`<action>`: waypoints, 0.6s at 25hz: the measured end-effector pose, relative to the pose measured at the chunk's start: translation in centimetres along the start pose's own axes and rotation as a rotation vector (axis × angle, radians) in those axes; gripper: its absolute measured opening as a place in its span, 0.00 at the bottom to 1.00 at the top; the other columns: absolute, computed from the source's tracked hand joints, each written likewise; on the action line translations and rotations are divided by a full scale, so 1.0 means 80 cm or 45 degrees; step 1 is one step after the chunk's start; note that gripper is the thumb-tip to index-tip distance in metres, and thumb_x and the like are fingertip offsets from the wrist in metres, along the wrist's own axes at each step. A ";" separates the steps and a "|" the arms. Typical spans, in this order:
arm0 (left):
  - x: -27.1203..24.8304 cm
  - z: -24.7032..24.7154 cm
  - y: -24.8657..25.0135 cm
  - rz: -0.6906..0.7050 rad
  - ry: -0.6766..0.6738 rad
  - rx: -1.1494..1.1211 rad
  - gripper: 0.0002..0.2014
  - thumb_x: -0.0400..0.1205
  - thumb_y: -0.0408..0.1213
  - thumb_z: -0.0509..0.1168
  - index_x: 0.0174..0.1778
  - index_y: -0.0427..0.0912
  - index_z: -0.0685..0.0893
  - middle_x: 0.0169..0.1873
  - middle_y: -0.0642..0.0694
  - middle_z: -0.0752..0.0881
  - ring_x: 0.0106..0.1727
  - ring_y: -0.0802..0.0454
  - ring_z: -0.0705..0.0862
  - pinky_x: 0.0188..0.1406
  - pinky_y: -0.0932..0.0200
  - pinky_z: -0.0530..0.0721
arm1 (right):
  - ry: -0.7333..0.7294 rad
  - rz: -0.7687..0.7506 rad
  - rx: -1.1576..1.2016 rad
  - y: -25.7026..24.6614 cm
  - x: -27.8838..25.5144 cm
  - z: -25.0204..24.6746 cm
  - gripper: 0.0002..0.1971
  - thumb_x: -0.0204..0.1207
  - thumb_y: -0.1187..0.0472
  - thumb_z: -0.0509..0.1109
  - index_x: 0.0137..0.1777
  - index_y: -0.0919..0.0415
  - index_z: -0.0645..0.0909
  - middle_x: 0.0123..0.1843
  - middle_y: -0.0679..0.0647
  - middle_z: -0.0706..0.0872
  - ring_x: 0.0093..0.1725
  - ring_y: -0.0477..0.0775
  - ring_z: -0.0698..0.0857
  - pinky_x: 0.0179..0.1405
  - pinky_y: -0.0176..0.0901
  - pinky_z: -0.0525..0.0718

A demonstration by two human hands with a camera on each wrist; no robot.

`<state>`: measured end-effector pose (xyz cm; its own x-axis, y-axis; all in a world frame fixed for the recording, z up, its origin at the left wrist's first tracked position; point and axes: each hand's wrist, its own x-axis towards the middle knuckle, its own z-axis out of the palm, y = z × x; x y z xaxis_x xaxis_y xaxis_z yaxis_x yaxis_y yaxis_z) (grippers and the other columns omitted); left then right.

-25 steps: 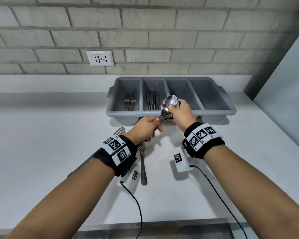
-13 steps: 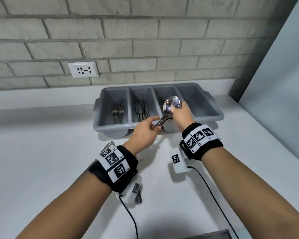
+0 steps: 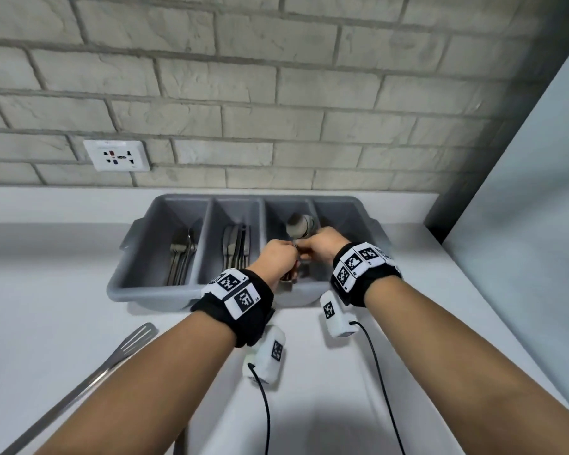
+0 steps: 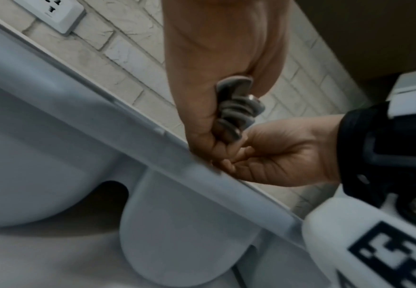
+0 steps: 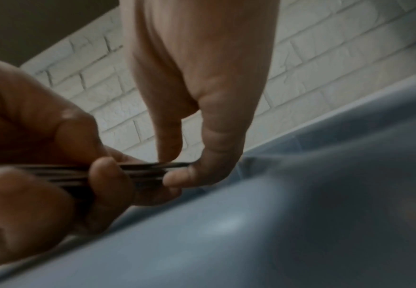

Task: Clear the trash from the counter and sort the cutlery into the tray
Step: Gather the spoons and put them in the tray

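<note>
A grey four-compartment cutlery tray (image 3: 151, 290) stands against the brick wall. Forks (image 3: 181, 254) lie in its leftmost compartment and knives (image 3: 235, 246) in the second. Both hands hold one bundle of spoons (image 3: 301, 226) over the third compartment, bowls pointing to the wall. My left hand (image 3: 281, 254) grips the handle end, whose stacked tips (image 4: 239, 105) stick out of the fist. My right hand (image 3: 319, 244) pinches the handles (image 5: 152, 167) between thumb and fingers, just above the tray's wall (image 5: 300, 214). The fourth compartment is partly hidden by my right wrist.
A long metal slotted spatula (image 3: 135, 339) lies on the white counter at the left, partly under my left forearm. A wall socket (image 3: 117, 156) sits above the counter at the left. A tall pale panel (image 3: 523, 224) closes off the right side.
Both hands have carried the spoon bundle forward and down, from in front of the tray to over its third compartment. The view has moved closer to the tray.
</note>
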<state>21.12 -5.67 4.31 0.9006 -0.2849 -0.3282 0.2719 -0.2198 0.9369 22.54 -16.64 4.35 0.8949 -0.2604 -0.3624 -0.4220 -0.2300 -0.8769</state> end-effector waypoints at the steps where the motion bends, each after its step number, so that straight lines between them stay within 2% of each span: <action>1: 0.013 0.000 -0.001 -0.037 0.018 0.041 0.14 0.77 0.20 0.51 0.28 0.36 0.75 0.14 0.44 0.75 0.06 0.58 0.70 0.10 0.69 0.69 | -0.066 0.021 -0.075 0.001 0.004 0.001 0.11 0.71 0.76 0.70 0.30 0.65 0.79 0.21 0.54 0.85 0.20 0.48 0.84 0.25 0.36 0.86; 2: 0.026 -0.001 -0.004 -0.072 0.025 0.098 0.15 0.79 0.22 0.52 0.27 0.38 0.74 0.08 0.49 0.75 0.05 0.60 0.71 0.09 0.67 0.71 | -0.113 0.035 -0.179 0.002 0.010 0.003 0.12 0.72 0.76 0.69 0.29 0.64 0.78 0.20 0.52 0.85 0.18 0.44 0.83 0.23 0.33 0.84; 3: 0.035 -0.002 -0.006 -0.094 0.017 0.168 0.16 0.80 0.24 0.53 0.27 0.41 0.72 0.05 0.51 0.75 0.06 0.62 0.73 0.10 0.68 0.74 | -0.139 0.038 -0.282 0.002 0.010 0.007 0.12 0.73 0.74 0.68 0.30 0.62 0.78 0.23 0.52 0.85 0.19 0.42 0.84 0.24 0.33 0.84; 4: 0.045 -0.003 -0.008 -0.105 0.017 0.219 0.17 0.81 0.26 0.54 0.27 0.43 0.71 0.06 0.52 0.77 0.07 0.65 0.75 0.11 0.71 0.76 | -0.151 0.026 -0.400 0.002 0.015 0.011 0.10 0.75 0.71 0.67 0.33 0.62 0.80 0.27 0.53 0.87 0.23 0.43 0.86 0.27 0.35 0.85; 5: 0.054 -0.003 -0.009 -0.113 0.022 0.276 0.17 0.82 0.27 0.55 0.27 0.43 0.71 0.10 0.51 0.78 0.08 0.68 0.75 0.12 0.74 0.75 | -0.140 -0.022 -0.575 0.003 0.015 0.015 0.08 0.78 0.68 0.64 0.39 0.65 0.83 0.35 0.56 0.90 0.32 0.46 0.90 0.35 0.39 0.87; 6: 0.062 -0.002 -0.011 -0.115 0.028 0.341 0.15 0.83 0.28 0.54 0.30 0.41 0.75 0.18 0.51 0.78 0.08 0.70 0.75 0.13 0.76 0.74 | -0.114 -0.035 -0.759 0.003 0.015 0.017 0.10 0.80 0.66 0.61 0.51 0.69 0.83 0.48 0.60 0.91 0.48 0.52 0.91 0.47 0.43 0.85; 7: 0.066 -0.001 -0.011 -0.121 0.019 0.403 0.12 0.83 0.29 0.54 0.37 0.34 0.81 0.25 0.48 0.76 0.10 0.71 0.75 0.13 0.77 0.72 | -0.074 -0.051 -0.872 0.004 0.016 0.018 0.14 0.81 0.66 0.59 0.61 0.71 0.80 0.61 0.64 0.86 0.62 0.59 0.85 0.58 0.45 0.81; 8: 0.069 0.002 -0.011 -0.115 0.007 0.465 0.13 0.83 0.28 0.54 0.49 0.26 0.83 0.30 0.45 0.77 0.14 0.68 0.79 0.14 0.75 0.73 | -0.064 -0.054 -0.901 0.005 0.017 0.019 0.17 0.81 0.66 0.57 0.67 0.72 0.76 0.68 0.66 0.81 0.68 0.62 0.80 0.64 0.46 0.77; 9: 0.070 0.004 -0.010 -0.101 -0.010 0.528 0.16 0.83 0.28 0.54 0.60 0.23 0.80 0.39 0.38 0.83 0.20 0.63 0.82 0.16 0.73 0.73 | -0.075 -0.059 -0.929 0.007 0.019 0.022 0.18 0.81 0.67 0.57 0.69 0.73 0.74 0.70 0.67 0.78 0.71 0.64 0.77 0.67 0.47 0.75; 10: 0.069 0.005 -0.009 -0.084 -0.031 0.587 0.18 0.83 0.27 0.54 0.66 0.22 0.76 0.51 0.30 0.85 0.31 0.57 0.85 0.18 0.72 0.74 | -0.086 -0.052 -1.005 0.010 0.022 0.024 0.19 0.82 0.66 0.57 0.69 0.72 0.74 0.71 0.68 0.78 0.71 0.64 0.77 0.68 0.47 0.74; 11: 0.067 0.005 -0.006 -0.057 -0.043 0.627 0.19 0.83 0.27 0.54 0.68 0.22 0.75 0.62 0.27 0.82 0.42 0.47 0.84 0.18 0.73 0.74 | -0.070 -0.052 -1.050 0.014 0.026 0.025 0.18 0.82 0.65 0.57 0.69 0.71 0.76 0.71 0.67 0.79 0.71 0.63 0.78 0.67 0.47 0.75; 12: 0.063 0.003 -0.005 -0.026 -0.037 0.644 0.19 0.83 0.27 0.54 0.68 0.22 0.75 0.67 0.27 0.79 0.46 0.47 0.79 0.17 0.75 0.74 | -0.063 -0.048 -1.068 0.017 0.028 0.028 0.17 0.82 0.64 0.58 0.67 0.70 0.77 0.70 0.66 0.80 0.70 0.62 0.79 0.67 0.47 0.76; 14: 0.050 -0.005 0.002 0.044 0.004 0.618 0.19 0.83 0.27 0.54 0.68 0.24 0.76 0.67 0.28 0.79 0.45 0.49 0.75 0.15 0.77 0.73 | -0.027 -0.098 -1.024 0.019 0.024 0.032 0.17 0.80 0.63 0.61 0.64 0.69 0.80 0.67 0.66 0.83 0.66 0.63 0.82 0.63 0.47 0.78; 15: 0.040 -0.013 0.005 0.061 0.041 0.561 0.19 0.82 0.26 0.54 0.68 0.26 0.77 0.64 0.29 0.82 0.45 0.49 0.76 0.16 0.77 0.74 | 0.004 -0.135 -0.959 0.020 0.019 0.031 0.16 0.79 0.63 0.62 0.62 0.69 0.81 0.65 0.66 0.84 0.63 0.62 0.84 0.60 0.47 0.80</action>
<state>24.47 -5.74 3.79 0.9207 -0.2769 -0.2749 0.0650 -0.5858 0.8079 23.58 -15.07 1.65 0.9362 -0.2040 -0.2863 -0.3201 -0.8314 -0.4542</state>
